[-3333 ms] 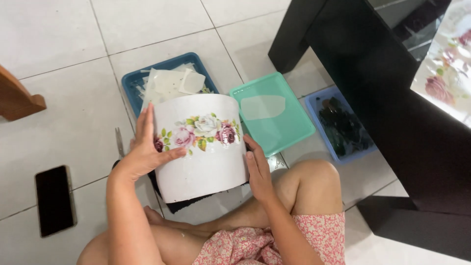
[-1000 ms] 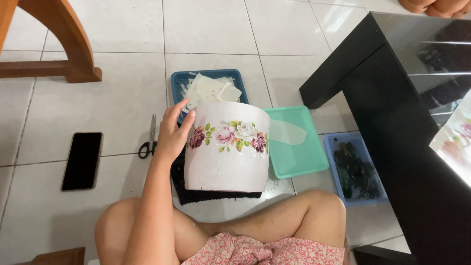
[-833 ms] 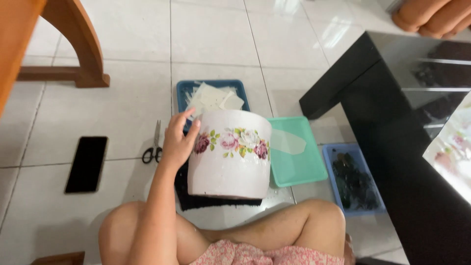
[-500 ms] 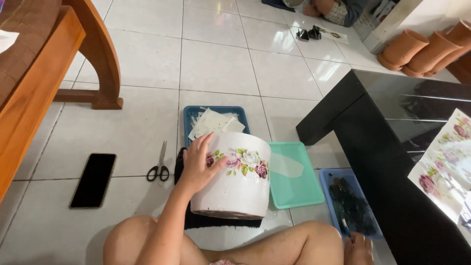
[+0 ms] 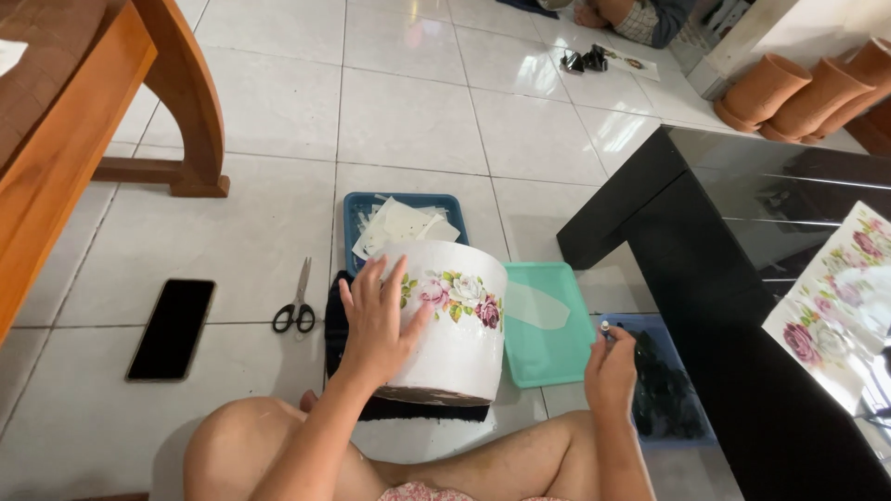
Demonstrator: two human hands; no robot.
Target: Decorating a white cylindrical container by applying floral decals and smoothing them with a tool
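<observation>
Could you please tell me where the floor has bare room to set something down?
Bare tiles lie between the scissors, blue tray and wooden bench leg. It is crowded around the white pot.

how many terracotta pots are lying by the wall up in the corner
3, as far as shows: terracotta pots and lie on their sides in a row at the top right corner, beyond the black table. More may be cut off.

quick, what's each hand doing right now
Left hand: open, fingers spread flat on the white flowered pot.
Right hand: closed on a small thin tool; what kind cannot be told.
</observation>
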